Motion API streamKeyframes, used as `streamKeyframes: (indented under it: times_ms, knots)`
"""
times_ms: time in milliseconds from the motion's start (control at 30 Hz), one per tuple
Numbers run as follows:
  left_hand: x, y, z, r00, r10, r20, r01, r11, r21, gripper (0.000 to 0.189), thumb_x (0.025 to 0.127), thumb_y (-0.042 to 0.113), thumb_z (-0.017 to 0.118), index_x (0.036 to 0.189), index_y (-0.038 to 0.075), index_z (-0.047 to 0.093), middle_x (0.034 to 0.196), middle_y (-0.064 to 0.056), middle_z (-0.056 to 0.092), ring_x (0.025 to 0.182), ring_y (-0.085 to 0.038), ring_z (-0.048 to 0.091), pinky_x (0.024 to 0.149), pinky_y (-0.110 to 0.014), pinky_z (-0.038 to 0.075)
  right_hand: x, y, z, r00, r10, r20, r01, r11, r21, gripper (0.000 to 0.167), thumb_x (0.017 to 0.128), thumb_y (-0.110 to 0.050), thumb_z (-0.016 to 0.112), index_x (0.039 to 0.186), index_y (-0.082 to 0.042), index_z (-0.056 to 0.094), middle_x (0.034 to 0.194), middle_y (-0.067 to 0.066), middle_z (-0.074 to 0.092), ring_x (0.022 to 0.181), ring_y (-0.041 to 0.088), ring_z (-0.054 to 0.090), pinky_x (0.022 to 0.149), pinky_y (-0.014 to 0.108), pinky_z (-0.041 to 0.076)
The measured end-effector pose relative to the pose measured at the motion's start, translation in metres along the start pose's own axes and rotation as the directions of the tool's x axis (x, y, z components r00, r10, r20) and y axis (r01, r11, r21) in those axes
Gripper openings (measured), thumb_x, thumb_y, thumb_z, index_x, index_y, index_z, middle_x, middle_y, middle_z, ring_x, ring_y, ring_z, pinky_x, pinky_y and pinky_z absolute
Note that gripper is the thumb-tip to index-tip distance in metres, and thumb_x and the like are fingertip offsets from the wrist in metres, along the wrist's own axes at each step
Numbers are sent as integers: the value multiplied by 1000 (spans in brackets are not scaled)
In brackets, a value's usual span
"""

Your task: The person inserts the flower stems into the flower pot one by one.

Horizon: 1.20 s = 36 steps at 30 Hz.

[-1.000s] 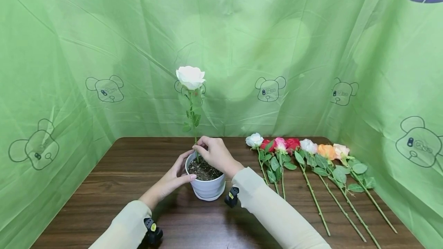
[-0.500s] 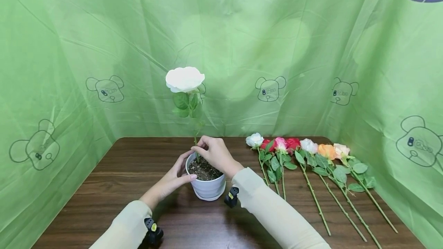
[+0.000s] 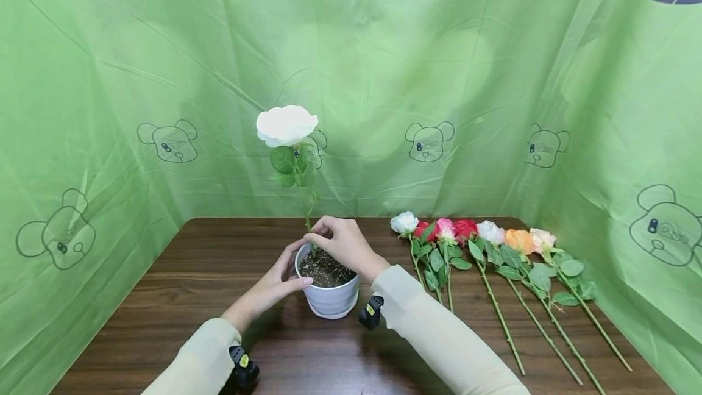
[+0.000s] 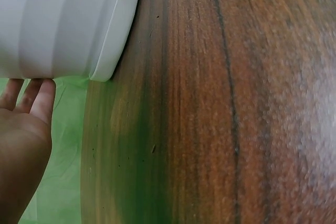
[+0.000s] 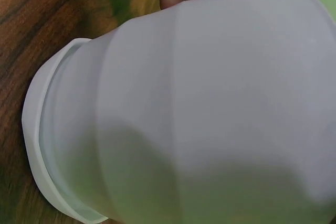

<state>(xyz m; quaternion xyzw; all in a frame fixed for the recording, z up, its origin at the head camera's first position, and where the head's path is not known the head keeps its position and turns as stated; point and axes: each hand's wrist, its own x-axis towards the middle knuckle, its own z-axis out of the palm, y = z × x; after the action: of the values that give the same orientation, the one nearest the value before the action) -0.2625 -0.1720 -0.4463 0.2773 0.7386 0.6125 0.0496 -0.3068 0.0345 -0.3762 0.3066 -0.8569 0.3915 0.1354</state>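
Observation:
A white flower pot [image 3: 331, 298] with dark soil [image 3: 325, 272] stands on a saucer. My left hand [image 3: 269, 288] holds its left side, thumb at the front of the rim and fingers farther back; in the left wrist view the fingertips [image 4: 46, 90] touch the pot wall [image 4: 52, 24]. Over the soil, my right hand [image 3: 347, 247] pinches the lower stem of a white rose [image 3: 286, 125], which rises from the pot's back left and leans slightly left. The stem's lower end is hidden in the soil. Only the pot's side and saucer [image 5: 37, 124] fill most of the right wrist view.
Several roses lie side by side at the right of the dark wooden table [image 3: 164, 297], among them a pale one [image 3: 404, 222], a pink one [image 3: 445, 230] and an orange one [image 3: 518, 241]. A green curtain [image 3: 362, 78] closes off the back and sides.
The white rose's bloom has turned and swung to the left, its leaves turning with it. Both hands have stayed in nearly the same place at the pot.

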Motion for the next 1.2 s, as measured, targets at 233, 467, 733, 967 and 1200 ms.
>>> streamKeyframes:
  times_ms: [233, 467, 733, 967, 1200]
  knots:
    - [1, -1, 0, 1000, 28, 5, -28, 1000, -5, 76, 96, 10, 65, 157, 16, 20, 160, -20, 27, 145, -37, 28, 111, -49, 32, 1, 2, -4, 1000, -21, 8, 21, 1000, -12, 13, 94, -31, 73, 93, -18, 72, 83, -13, 69, 73, 1, 62, 69, 21, 52]
    - [1, 0, 0, 1000, 23, 6, -23, 1000, -10, 77, 95, 11, 66, 158, 16, 21, 159, -20, 29, 144, -37, 29, 111, -53, 31, -5, 2, -19, 999, -36, 10, 36, 999, -11, 13, 94, -30, 73, 96, -18, 71, 84, -12, 70, 73, 2, 62, 70, 23, 53]
    - [0, -2, 0, 999, 34, 3, -34, 999, -21, 78, 95, 9, 65, 158, 14, 20, 157, -22, 32, 143, -39, 31, 110, -43, 35, -18, 4, -41, 998, -14, 59, 16, 999, -28, 10, 93, -28, 74, 96, -19, 71, 85, -13, 69, 74, 2, 62, 72, 25, 53]
    - [0, -1, 2, 1000, 25, -9, -25, 1000, 1, 79, 94, 12, 67, 158, 15, 21, 156, -24, 32, 143, -40, 31, 111, -51, 32, -34, 11, -61, 998, -2, 69, 4, 1000, -31, 10, 93, -28, 74, 96, -19, 70, 85, -13, 69, 76, 2, 64, 73, 26, 54]
    - [-1, 0, 2, 1000, 16, -14, -16, 1000, 0, 80, 93, 12, 68, 158, 16, 21, 157, -22, 31, 144, -39, 28, 112, -56, 27, -52, 16, -82, 997, -16, 81, 19, 999, -37, 9, 92, -25, 75, 95, -19, 70, 84, -13, 69, 73, 4, 64, 71, 26, 55]
